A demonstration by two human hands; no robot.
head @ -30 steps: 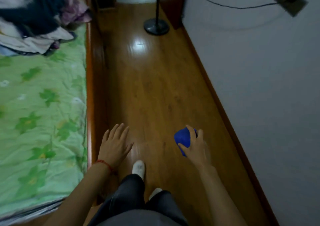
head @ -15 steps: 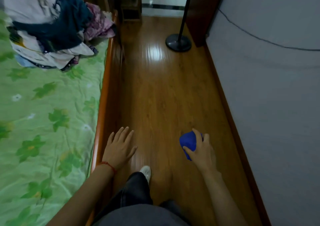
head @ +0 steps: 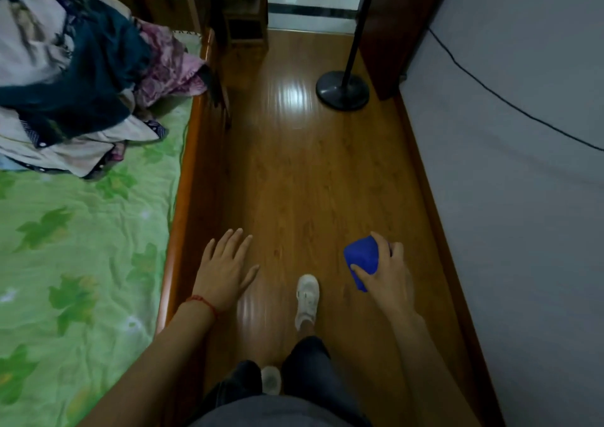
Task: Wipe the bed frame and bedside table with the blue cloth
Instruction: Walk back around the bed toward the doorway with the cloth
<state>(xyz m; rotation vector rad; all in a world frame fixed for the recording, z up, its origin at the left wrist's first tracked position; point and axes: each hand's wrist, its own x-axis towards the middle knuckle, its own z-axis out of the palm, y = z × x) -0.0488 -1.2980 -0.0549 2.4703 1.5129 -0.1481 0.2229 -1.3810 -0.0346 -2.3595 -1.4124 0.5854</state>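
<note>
My right hand [head: 387, 274] grips a folded blue cloth [head: 362, 260], held in the air over the wooden floor. My left hand [head: 224, 268] is empty, fingers spread, palm down, just right of the bed frame's orange-brown wooden side rail [head: 183, 197]. The rail runs along the edge of a bed covered by a green leaf-print sheet [head: 81, 263]. A small wooden bedside table [head: 245, 24] stands beyond the far end of the bed, partly in shadow.
A heap of clothes [head: 81, 76] lies on the far part of the bed. A black floor-stand base and pole [head: 342, 90] sit ahead on the right. A grey wall [head: 523, 197] with a black cable borders the narrow floor aisle. My feet in white shoes [head: 307, 299] are below.
The view has advanced along the aisle; the clothes heap, stand and bedside table appear closer. Both hands keep the same posture, the right still holding the cloth.
</note>
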